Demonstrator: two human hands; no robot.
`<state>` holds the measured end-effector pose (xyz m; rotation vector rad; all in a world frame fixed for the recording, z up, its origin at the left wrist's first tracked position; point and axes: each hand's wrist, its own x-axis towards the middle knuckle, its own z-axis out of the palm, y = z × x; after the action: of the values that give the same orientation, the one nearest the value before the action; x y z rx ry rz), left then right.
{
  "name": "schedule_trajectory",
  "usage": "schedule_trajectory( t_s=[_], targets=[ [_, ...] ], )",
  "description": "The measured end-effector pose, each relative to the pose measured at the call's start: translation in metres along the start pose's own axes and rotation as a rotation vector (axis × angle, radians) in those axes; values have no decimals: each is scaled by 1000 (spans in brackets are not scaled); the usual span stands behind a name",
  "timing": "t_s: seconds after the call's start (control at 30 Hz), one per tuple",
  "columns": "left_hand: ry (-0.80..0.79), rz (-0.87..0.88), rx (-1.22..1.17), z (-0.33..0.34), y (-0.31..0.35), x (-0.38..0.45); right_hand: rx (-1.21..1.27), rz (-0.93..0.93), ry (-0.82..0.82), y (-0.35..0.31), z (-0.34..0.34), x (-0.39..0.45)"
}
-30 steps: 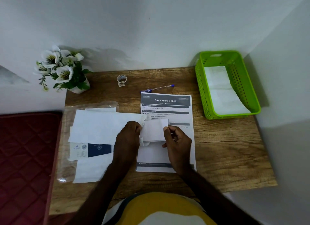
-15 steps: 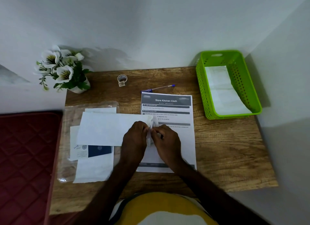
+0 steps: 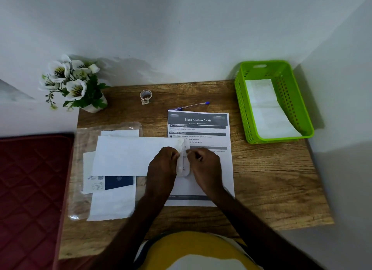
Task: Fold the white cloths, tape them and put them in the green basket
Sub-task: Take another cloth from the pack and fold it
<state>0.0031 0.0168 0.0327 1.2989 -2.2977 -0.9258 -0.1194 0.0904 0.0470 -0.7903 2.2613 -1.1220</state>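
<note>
Both my hands pinch one small folded cloth (image 3: pixel 183 161) between them, left hand (image 3: pixel 163 165) on its left edge, right hand (image 3: pixel 205 165) on its right, fingers curled shut on it. It stands narrow over the sheet (image 3: pixel 211 181) at table (image 3: pixel 271 185) centre. A wider cloth (image 3: pixel 132 155) lies flat at 9 o'clock, touching my left hand. At 2 o'clock sits the basket (image 3: pixel 244 116), a folded cloth (image 3: pixel 269 112) inside. Tape (image 3: pixel 145 95) rests at 11 o'clock, a pen (image 3: pixel 193 105) at 12.
</note>
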Motion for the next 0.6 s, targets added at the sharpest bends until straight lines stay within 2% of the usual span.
schedule_trajectory(
  t_s=[0.07,0.17,0.3,0.43,0.53,0.6],
  targets=[
    [11,24,34,5,-3,-1,-31,59,121,9,-4,-3],
    [36,120,123,11,-5,-3,-35,61,95,19,-9,-4],
    [81,209,158,13,-3,-5,-104,-103,71,25,-8,-6],
    [54,315,166,12,-11,-9,-183,-252,19,29,-3,-7],
    [89,268,77,11,-10,-11,-241,-339,-24,31,0,-9],
    [106,160,1,10,-5,-11,-295,-396,-47,30,1,-9]
  ],
)
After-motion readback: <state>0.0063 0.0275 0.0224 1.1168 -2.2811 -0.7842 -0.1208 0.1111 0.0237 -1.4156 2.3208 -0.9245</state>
